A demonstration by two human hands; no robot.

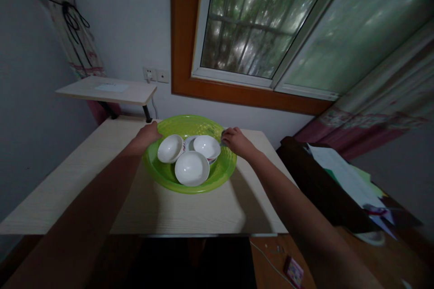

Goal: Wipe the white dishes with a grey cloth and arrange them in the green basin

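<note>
A bright green plastic basin (162, 184) rests on the table. Inside it three white bowls, the left bowl (170, 148), the right bowl (207, 147) and the front bowl (192, 169), lean on one another. Under them shows part of a patterned dish (188, 144), mostly covered. My left hand (148, 137) is closed on the basin's left rim, its fingertips partly hidden. My right hand (237, 141) is closed at the right rim, over the inside edge near the right bowl. A small greyish thing (223, 138) shows at its fingertips, too blurred to name.
The pale wooden table (200, 216) stands against the wall below a window (257, 22). A raised shelf (132, 91) with a paper label is at the back left. At right a dark brown piece of furniture (315, 185) carries papers (342, 167). A box (294, 271) lies on the floor.
</note>
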